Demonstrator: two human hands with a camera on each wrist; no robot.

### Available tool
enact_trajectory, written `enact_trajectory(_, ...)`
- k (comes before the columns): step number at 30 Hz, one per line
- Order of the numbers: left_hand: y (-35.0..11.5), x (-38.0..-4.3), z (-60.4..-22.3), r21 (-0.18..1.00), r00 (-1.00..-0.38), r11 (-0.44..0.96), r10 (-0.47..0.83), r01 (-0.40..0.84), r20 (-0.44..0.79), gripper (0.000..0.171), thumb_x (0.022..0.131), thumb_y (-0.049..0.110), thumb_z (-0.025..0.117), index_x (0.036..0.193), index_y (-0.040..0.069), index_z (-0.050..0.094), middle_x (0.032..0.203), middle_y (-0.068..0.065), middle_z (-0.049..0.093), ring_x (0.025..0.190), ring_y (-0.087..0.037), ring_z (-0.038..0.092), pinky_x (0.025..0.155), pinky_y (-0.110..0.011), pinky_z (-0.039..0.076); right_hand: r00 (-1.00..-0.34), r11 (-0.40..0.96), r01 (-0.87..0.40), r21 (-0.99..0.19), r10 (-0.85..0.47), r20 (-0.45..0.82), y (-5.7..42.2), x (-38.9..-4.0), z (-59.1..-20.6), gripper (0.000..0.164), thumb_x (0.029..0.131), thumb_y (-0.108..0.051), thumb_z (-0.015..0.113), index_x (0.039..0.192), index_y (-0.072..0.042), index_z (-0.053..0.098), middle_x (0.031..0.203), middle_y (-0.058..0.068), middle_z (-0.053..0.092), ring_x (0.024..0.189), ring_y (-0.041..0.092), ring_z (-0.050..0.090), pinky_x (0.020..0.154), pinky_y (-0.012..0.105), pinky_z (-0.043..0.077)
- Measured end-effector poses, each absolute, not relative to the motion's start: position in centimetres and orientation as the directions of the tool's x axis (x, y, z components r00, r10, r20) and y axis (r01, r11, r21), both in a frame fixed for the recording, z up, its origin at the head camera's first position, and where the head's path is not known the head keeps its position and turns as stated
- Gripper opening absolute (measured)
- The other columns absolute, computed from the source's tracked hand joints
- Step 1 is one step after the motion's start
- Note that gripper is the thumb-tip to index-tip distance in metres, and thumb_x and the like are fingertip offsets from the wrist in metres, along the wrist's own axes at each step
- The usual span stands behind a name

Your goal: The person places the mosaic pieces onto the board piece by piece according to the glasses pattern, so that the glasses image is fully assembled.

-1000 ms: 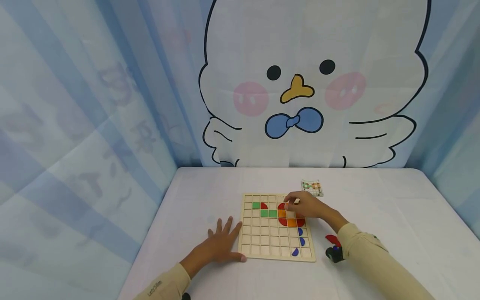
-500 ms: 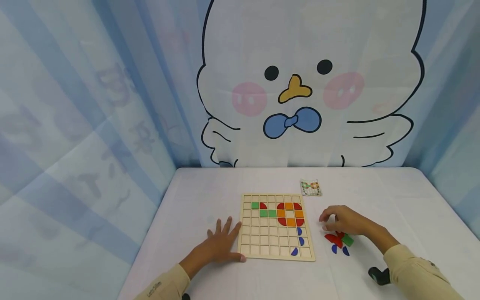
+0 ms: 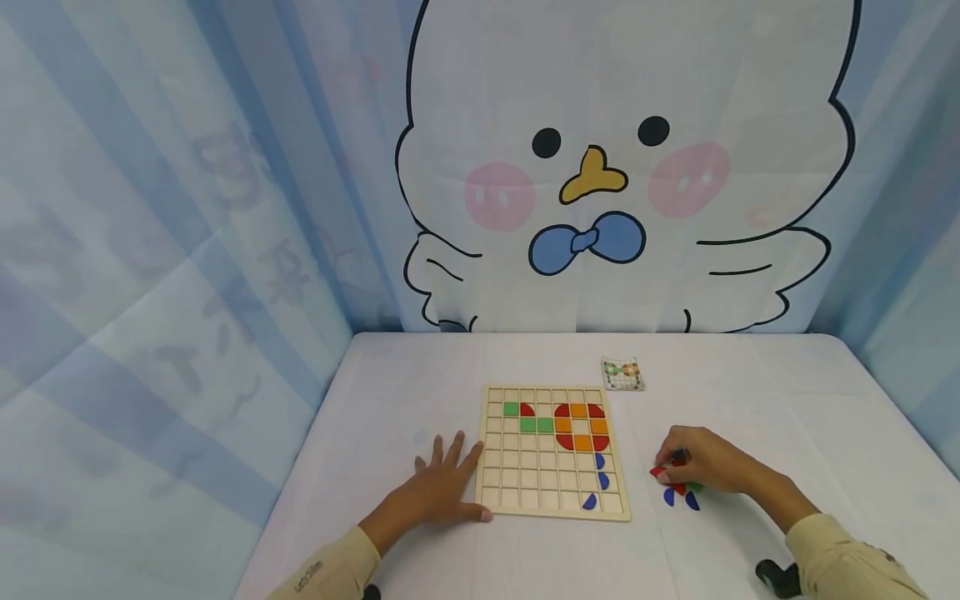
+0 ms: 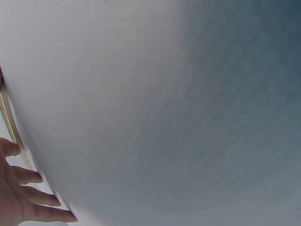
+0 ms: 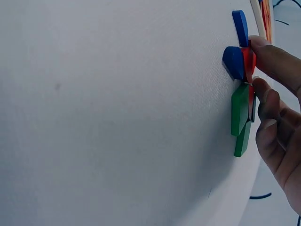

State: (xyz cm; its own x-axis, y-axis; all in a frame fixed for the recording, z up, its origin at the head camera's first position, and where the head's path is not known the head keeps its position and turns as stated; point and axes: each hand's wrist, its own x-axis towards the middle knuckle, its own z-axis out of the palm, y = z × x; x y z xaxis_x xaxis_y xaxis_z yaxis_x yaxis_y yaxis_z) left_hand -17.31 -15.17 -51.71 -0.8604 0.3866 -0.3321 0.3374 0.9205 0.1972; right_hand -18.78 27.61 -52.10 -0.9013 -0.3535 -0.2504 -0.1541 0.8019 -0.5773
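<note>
My left hand [image 3: 446, 485] lies with fingers spread at the left edge of a wooden grid board [image 3: 512, 479], thumb at its lower left corner. On the board, green squares [image 3: 528, 424] and red quarter-circles form a shape with orange squares [image 3: 582, 442]. Three blue pieces [image 3: 590, 502] lie in cells lower right. To the right of the board, my right hand [image 3: 705, 458] is over a small pile of pieces. In the right wrist view, thumb and index finger pinch a red piece [image 5: 247, 59] beside blue pieces [image 5: 233, 62] and green pieces [image 5: 240, 108].
A small pattern card [image 3: 622, 375] lies behind the board's far right corner. Two blue pieces [image 3: 692, 501] are on the white table [image 3: 555, 554] in front of the pile. A blue curtain with a cartoon bird stands behind the table.
My right hand left the board's upper right, where an orange square now shows, and moved right and down to the loose pieces. My left hand has stayed put.
</note>
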Motion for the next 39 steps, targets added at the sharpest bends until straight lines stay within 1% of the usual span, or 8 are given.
enact_trajectory(4, -15.2, -17.3, -51.7, 0.188, -0.862, 0.92, 0.388, 0.343, -0.326, 0.108, 0.078, 0.073, 0.068, 0.16, 0.018, 0.026, 0.166, -0.023, 0.017, 0.147, -0.059, 0.015, 0.105, -0.077, 0.029, -0.895, 0.784, -0.198, -0.588, -0.389, -0.217, 27.6, -18.8, -52.3, 0.008, 0.084, -0.029, 0.081, 0.091, -0.025, 0.079, 0.091, -0.007, 0.061, 0.083, 0.011, 0.054, 0.072, 0.02, 0.051)
enact_trajectory(7, -15.3, -17.3, -51.7, 0.187, -0.863, 0.92, 0.389, 0.345, -0.322, 0.108, 0.077, 0.073, 0.068, 0.16, 0.018, 0.026, 0.166, -0.023, 0.017, 0.147, -0.059, 0.015, 0.105, -0.077, 0.029, -0.893, 0.776, -0.232, -0.586, -0.409, -0.188, 27.4, -18.9, -52.4, 0.011, 0.085, -0.03, 0.081, 0.094, -0.024, 0.079, 0.092, -0.008, 0.061, 0.082, 0.009, 0.053, 0.072, 0.019, 0.05)
enact_trajectory(14, -15.1, -17.3, -51.7, 0.2, -0.86, 0.926, 0.372, 0.32, -0.349, 0.109, 0.077, 0.073, 0.069, 0.16, 0.019, 0.026, 0.167, -0.021, 0.016, 0.148, -0.057, 0.014, 0.106, -0.077, 0.028, -0.916, 0.806, -0.194, -0.56, -0.353, -0.192, 27.2, -18.9, -52.6, 0.02, 0.082, -0.034, 0.083, 0.097, -0.021, 0.078, 0.093, -0.007, 0.062, 0.084, 0.012, 0.053, 0.074, 0.02, 0.051)
enact_trajectory(19, -15.2, -17.5, -52.0, 0.198, -0.863, 0.927, 0.371, 0.319, -0.343, 0.109, 0.077, 0.073, 0.069, 0.161, 0.02, 0.024, 0.167, -0.02, 0.015, 0.149, -0.057, 0.012, 0.107, -0.077, 0.027, -0.918, 0.823, -0.188, -0.536, -0.341, -0.202, 27.3, -18.9, -52.7, 0.018, 0.082, -0.03, 0.083, 0.097, -0.021, 0.078, 0.092, -0.007, 0.061, 0.086, 0.012, 0.053, 0.077, 0.024, 0.053)
enact_trajectory(23, -15.3, -17.6, -52.2, 0.196, -0.865, 0.923, 0.379, 0.331, -0.329, 0.109, 0.076, 0.073, 0.069, 0.161, 0.02, 0.025, 0.167, -0.021, 0.015, 0.148, -0.057, 0.013, 0.106, -0.077, 0.028, -0.904, 0.802, -0.189, -0.566, -0.367, -0.219, 27.3, -19.0, -52.7, 0.015, 0.084, -0.026, 0.082, 0.097, -0.021, 0.074, 0.093, -0.007, 0.061, 0.087, 0.013, 0.053, 0.077, 0.024, 0.053)
enact_trajectory(26, -15.3, -17.5, -52.4, 0.192, -0.866, 0.923, 0.382, 0.335, -0.324, 0.11, 0.076, 0.075, 0.068, 0.161, 0.02, 0.025, 0.167, -0.021, 0.015, 0.148, -0.058, 0.013, 0.106, -0.077, 0.029, -0.888, 0.775, -0.207, -0.598, -0.405, -0.218, 27.2, -19.0, -52.8, 0.015, 0.086, -0.023, 0.08, 0.098, -0.021, 0.07, 0.094, -0.006, 0.061, 0.086, 0.014, 0.054, 0.074, 0.021, 0.052)
enact_trajectory(30, -15.3, -17.5, -52.4, 0.197, -0.866, 0.922, 0.383, 0.335, -0.322, 0.109, 0.077, 0.074, 0.069, 0.161, 0.019, 0.025, 0.167, -0.021, 0.015, 0.148, -0.058, 0.013, 0.106, -0.077, 0.029, -0.886, 0.764, -0.215, -0.608, -0.415, -0.207, 27.1, -19.0, -52.9, 0.016, 0.087, -0.02, 0.079, 0.099, -0.02, 0.069, 0.095, -0.006, 0.061, 0.086, 0.014, 0.054, 0.072, 0.019, 0.051)
enact_trajectory(39, -15.4, -17.5, -52.2, 0.203, -0.863, 0.921, 0.384, 0.333, -0.328, 0.109, 0.077, 0.074, 0.068, 0.161, 0.02, 0.024, 0.167, -0.021, 0.014, 0.148, -0.057, 0.012, 0.106, -0.077, 0.028, -0.904, 0.762, -0.158, -0.629, -0.367, -0.218, 26.7, -18.8, -53.2, 0.014, 0.087, -0.016, 0.078, 0.098, -0.018, 0.069, 0.084, -0.003, 0.058, 0.075, 0.014, 0.054, 0.064, 0.021, 0.05)
